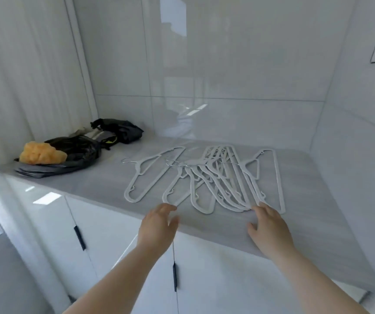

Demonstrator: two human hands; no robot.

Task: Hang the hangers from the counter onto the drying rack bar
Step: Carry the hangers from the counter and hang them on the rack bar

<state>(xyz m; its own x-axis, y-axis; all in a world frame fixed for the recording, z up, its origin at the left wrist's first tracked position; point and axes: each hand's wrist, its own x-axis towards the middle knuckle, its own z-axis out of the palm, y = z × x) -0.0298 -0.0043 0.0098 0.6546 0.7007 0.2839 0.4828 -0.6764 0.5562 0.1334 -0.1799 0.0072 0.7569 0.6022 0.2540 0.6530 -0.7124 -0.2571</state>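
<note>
Several white plastic hangers [218, 177] with metal hooks lie flat and overlapping on the grey counter [105, 184], spread like a fan. One hanger [143, 177] lies a little apart at the left of the pile. My left hand [159, 225] reaches over the counter's front edge with fingers relaxed, its fingertips just short of the nearest hanger end. My right hand [270, 225] hovers open over the counter, fingertips close to the right hangers' lower ends. Neither hand holds anything. No drying rack bar is in view.
At the counter's back left sit black plastic bags [78, 152] with an orange cloth [41, 152] on top and dark folded items [123, 130]. Glossy white walls enclose the counter on the back and right. White cabinet doors with dark handles [174, 277] stand below.
</note>
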